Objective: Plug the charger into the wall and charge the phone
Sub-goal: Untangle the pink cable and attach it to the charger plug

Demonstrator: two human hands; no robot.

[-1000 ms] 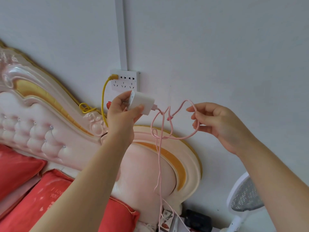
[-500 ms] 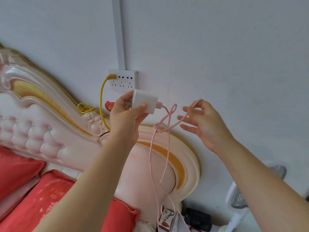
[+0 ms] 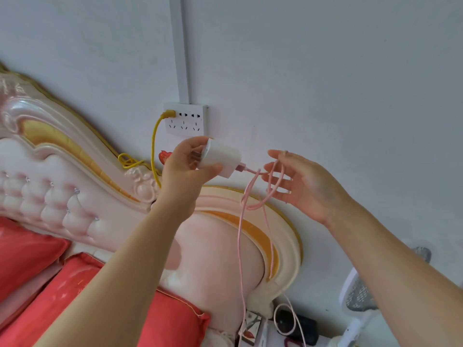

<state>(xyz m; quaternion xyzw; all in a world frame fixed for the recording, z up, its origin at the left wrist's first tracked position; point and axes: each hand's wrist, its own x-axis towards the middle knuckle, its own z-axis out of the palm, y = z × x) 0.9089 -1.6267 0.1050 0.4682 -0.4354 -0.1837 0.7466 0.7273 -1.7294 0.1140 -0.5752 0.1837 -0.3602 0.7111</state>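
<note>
My left hand [image 3: 184,172] grips the white charger block [image 3: 223,159], its prongs facing left, just below the white wall socket panel [image 3: 186,121]. A pink cable [image 3: 241,236] runs from the charger's right end, loops and hangs down toward the floor. My right hand [image 3: 300,182] is spread open to the right of the charger, with loops of the pink cable draped over its fingers. A yellow plug [image 3: 168,113] with a yellow cord fills the panel's top-left outlet. No phone is clearly visible.
A pink and gold padded headboard [image 3: 75,186] lies below the socket. Red pillows [image 3: 82,289] sit at lower left. A white conduit [image 3: 181,51] runs up from the panel. A white electric swatter [image 3: 357,299] and dark objects [image 3: 297,324] are at lower right.
My right hand has opened from a pinch on the cable and come closer to the charger; the cable loop has slackened onto its fingers. My left hand keeps the charger below the socket.
</note>
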